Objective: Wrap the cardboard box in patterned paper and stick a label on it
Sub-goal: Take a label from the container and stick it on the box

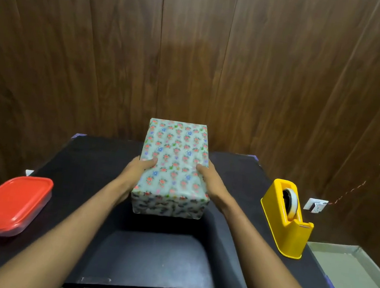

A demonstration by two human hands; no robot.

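Above a black table (156,256), w/ dark wood panelling (100,45) behind: a person holds the wrapped box (174,166) up between both hands, clear of the tabletop and roughly centre of view. Floral patterned paper covers every visible face of the box. Left hand (136,173) grips the box's left side, thumb curled over onto the top face; right hand (210,179) grips the right side the same way, thumb on top. Far left on the table sits a clear container w/ a red lid (8,202). At right, near the table edge, stands a yellow tape dispenser (287,218) holding a roll of tape. Whether a label is stuck on the box can't be told from this angle.
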